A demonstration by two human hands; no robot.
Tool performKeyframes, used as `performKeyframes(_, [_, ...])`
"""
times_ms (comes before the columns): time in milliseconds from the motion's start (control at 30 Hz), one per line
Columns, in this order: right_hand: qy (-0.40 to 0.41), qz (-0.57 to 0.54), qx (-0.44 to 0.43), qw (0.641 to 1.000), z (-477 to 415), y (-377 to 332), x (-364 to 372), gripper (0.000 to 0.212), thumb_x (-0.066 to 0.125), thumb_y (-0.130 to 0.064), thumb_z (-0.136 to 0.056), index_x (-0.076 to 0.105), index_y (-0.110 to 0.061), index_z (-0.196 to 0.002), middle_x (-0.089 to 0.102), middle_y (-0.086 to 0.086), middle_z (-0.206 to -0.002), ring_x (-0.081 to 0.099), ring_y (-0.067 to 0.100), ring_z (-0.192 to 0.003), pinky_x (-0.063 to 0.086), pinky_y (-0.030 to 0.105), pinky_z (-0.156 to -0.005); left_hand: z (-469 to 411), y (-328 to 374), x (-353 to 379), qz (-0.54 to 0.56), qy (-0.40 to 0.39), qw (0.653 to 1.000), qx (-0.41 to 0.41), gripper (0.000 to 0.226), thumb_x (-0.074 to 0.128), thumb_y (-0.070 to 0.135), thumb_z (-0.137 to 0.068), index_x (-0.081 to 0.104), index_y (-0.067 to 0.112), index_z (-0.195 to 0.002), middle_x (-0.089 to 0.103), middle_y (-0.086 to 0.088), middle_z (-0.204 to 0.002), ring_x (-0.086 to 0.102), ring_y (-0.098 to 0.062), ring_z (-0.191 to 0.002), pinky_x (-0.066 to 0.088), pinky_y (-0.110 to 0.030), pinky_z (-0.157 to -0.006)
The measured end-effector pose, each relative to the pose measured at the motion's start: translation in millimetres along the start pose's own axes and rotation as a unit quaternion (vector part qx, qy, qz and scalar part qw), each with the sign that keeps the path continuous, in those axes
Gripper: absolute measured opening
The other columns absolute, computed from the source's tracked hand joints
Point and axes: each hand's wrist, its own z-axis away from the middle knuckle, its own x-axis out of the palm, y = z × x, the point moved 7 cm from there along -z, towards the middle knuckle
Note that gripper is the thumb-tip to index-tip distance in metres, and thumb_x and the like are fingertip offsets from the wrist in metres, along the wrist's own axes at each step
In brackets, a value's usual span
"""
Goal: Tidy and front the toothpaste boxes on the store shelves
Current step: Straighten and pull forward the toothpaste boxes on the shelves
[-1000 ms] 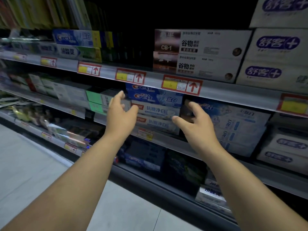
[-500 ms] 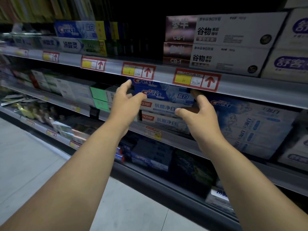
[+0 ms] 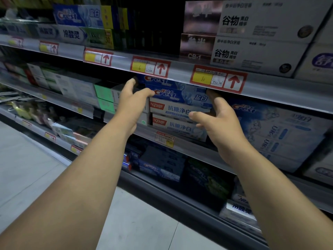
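A stack of toothpaste boxes sits on the middle shelf: two blue Crest boxes (image 3: 177, 94) on top of two white and blue boxes (image 3: 180, 112) with red logos. My left hand (image 3: 134, 101) reaches to the stack's left end, thumb against the left edge of the blue Crest box, fingers going behind it. At the stack's right end is my right hand (image 3: 219, 120), fingers spread, thumb in front of the upper white box. Neither hand plainly grips a box.
The upper shelf rail (image 3: 180, 71) with red price tags hangs just above my hands. Large white Crest cartons (image 3: 281, 134) stand right of the stack, green and white boxes (image 3: 104, 94) to its left. Dark boxes fill the lower shelf (image 3: 180, 170). Grey floor at lower left.
Both hands have moved forward and up to the two ends of the stack. The view has moved closer to the shelf.
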Motion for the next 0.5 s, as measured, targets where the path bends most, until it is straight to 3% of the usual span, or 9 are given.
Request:
performKeyframes(100, [0.007,-0.015,-0.002,1.000,-1,0,-2,0.080,0.076,-0.044,-0.076,0.044,-0.025,-0.148,0.050,-0.016,-0.144,0.058,0.023,-0.126,0.051,0.053,-0.102,-1,7,-8,-0.014,0.006,1.000,0.014,0.086,0.074,0.040,-0.070,0.044,0.028,-0.149,0.050,0.003,-0.148,0.050,-0.018,-0.131,0.042,-0.044,-0.108])
performKeyframes(167, [0.001,-0.019,-0.011,1.000,0,-3,-2,0.077,0.075,-0.041,-0.077,0.046,-0.026,-0.146,0.051,-0.017,-0.143,0.058,0.022,-0.125,0.052,0.052,-0.100,-1,11,-13,-0.012,0.013,1.000,0.024,0.079,0.074,0.038,-0.071,0.048,0.027,-0.145,0.051,0.003,-0.143,0.053,-0.014,-0.124,0.044,-0.034,-0.099])
performKeyframes(233, [-0.009,-0.032,-0.018,0.999,3,-8,-3,0.065,0.076,-0.034,-0.082,0.049,-0.027,-0.140,0.057,-0.032,-0.126,0.062,0.018,-0.118,0.054,0.052,-0.096,-1,13,-18,-0.008,0.021,0.999,0.034,0.063,0.072,0.027,-0.082,0.051,0.028,-0.141,0.049,0.001,-0.140,0.054,-0.012,-0.119,0.044,-0.029,-0.093])
performKeyframes(300, [-0.019,-0.045,-0.016,0.999,6,-10,-5,0.059,0.074,-0.023,-0.088,0.048,-0.028,-0.141,0.056,-0.050,-0.098,0.065,0.019,-0.106,0.056,0.052,-0.088,0,12,-23,-0.014,0.022,0.999,0.039,0.057,0.072,0.024,-0.084,0.054,0.029,-0.138,0.048,-0.003,-0.138,0.055,-0.014,-0.118,0.047,-0.031,-0.097])
performKeyframes(333, [-0.021,-0.049,-0.015,0.998,8,-11,-6,0.062,0.074,-0.021,-0.089,0.046,-0.027,-0.145,0.057,-0.051,-0.097,0.062,0.021,-0.108,0.056,0.053,-0.088,2,12,-25,-0.016,0.020,0.999,0.039,0.057,0.072,0.025,-0.082,0.055,0.029,-0.136,0.048,-0.005,-0.137,0.055,-0.015,-0.118,0.048,-0.034,-0.101])
performKeyframes(400, [-0.021,-0.055,-0.014,0.998,11,-10,-9,0.075,0.076,-0.023,-0.087,0.039,-0.027,-0.152,0.054,-0.036,-0.136,0.058,0.011,-0.124,0.052,0.045,-0.101,7,11,-31,-0.013,0.021,0.999,0.037,0.053,0.072,0.024,-0.080,0.058,0.029,-0.131,0.051,-0.005,-0.134,0.056,-0.017,-0.119,0.048,-0.036,-0.105])
performKeyframes(433, [-0.019,-0.056,-0.011,0.998,13,-9,-10,0.080,0.076,-0.023,-0.087,0.035,-0.028,-0.155,0.044,-0.022,-0.152,0.045,0.004,-0.132,0.044,0.038,-0.107,8,10,-33,-0.009,0.020,0.999,0.036,0.050,0.072,0.020,-0.082,0.059,0.027,-0.130,0.053,-0.004,-0.130,0.057,-0.017,-0.119,0.048,-0.036,-0.106])
performKeyframes(500, [-0.018,-0.064,-0.008,0.998,18,-8,-11,0.082,0.075,-0.021,-0.089,0.031,-0.029,-0.158,0.035,-0.013,-0.159,0.034,0.003,-0.130,0.036,0.031,-0.105,12,8,-37,0.000,0.021,0.999,0.032,0.044,0.069,0.013,-0.085,0.060,0.024,-0.127,0.059,-0.001,-0.123,0.059,-0.018,-0.119,0.048,-0.036,-0.107])
